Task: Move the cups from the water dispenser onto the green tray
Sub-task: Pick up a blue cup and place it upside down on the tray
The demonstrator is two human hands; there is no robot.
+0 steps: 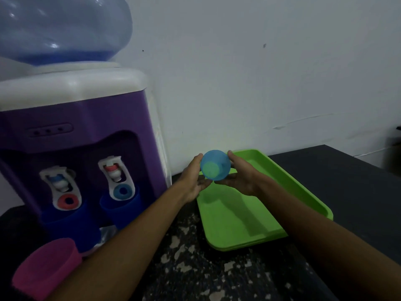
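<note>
One light-blue translucent cup (215,165), round and smooth, is clasped between my left hand (193,178) and right hand (240,173), held above the near-left end of the green tray (303,192). Two dark-blue cups (121,208) sit under the two taps of the purple water dispenser (82,118), which carries one blue bottle (63,29). One pink cup (46,269) stands in front. The tray, a glossy rectangle with raised rim, lies on a dark speckled counter (195,268) against a pale wall (260,72).
</note>
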